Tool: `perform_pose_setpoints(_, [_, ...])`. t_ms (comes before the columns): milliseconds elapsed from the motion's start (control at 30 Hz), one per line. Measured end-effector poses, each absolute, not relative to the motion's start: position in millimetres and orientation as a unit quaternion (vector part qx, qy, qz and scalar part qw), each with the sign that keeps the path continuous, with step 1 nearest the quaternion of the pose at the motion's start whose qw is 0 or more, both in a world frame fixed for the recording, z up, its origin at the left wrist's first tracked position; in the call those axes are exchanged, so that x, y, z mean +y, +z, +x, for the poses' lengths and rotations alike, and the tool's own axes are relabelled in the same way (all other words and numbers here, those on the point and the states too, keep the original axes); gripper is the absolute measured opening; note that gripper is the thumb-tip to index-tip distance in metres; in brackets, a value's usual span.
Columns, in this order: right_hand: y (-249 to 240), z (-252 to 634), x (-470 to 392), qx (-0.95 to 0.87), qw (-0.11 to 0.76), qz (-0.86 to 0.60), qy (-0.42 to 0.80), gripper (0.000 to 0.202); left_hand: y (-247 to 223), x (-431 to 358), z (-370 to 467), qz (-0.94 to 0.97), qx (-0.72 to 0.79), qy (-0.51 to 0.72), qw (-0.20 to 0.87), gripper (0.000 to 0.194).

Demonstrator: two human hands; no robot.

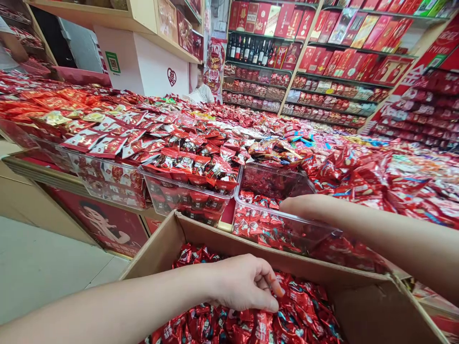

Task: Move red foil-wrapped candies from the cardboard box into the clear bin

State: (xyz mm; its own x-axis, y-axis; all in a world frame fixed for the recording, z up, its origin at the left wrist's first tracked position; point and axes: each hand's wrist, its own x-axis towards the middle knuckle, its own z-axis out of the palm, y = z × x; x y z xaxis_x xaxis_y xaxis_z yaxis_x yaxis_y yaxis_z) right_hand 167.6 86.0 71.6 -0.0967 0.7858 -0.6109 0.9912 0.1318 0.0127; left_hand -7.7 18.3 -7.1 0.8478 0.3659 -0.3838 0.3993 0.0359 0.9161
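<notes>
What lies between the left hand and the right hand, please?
Between the left hand and right hand, the head view shows the cardboard box's far wall and the clear bin's front wall, with red-wrapped sweets visible through it.

Cardboard box (373,306): plain brown. Wrapped candies (215,329) inside: glossy red, with teal and white printed patches. Bin (193,196): clear; contents red with dark panels. Heart emblem (171,77): dark red on white. Floor (46,258): pale grey-green.
</notes>
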Motion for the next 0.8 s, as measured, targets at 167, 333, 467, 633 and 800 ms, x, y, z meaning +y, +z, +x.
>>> perform_pose_setpoints(167, [68, 173, 82, 0.662, 0.321, 0.603, -0.309, 0.029, -7, 17, -8, 0.692, 0.282, -0.012, 0.664, 0.029])
perform_pose_setpoints(333, [63, 178, 81, 0.65, 0.306, 0.596, -0.358, 0.03, -8, 17, -7, 0.692, 0.293, -0.014, 0.66, 0.029])
perform_pose_setpoints(467, [67, 172, 80, 0.66, 0.301, 0.592, -0.35, 0.027, -10, 17, -7, 0.694, 0.291, -0.012, 0.658, 0.03])
perform_pose_setpoints(633, [74, 160, 76, 0.688, 0.306, 0.576, -0.319, 0.023, -9, 16, -7, 0.691, 0.299, -0.006, 0.659, 0.028])
perform_pose_setpoints(800, [72, 158, 76, 0.703, 0.316, 0.563, -0.297, 0.022, -9, 17, -7, 0.689, 0.302, -0.011, 0.659, 0.028])
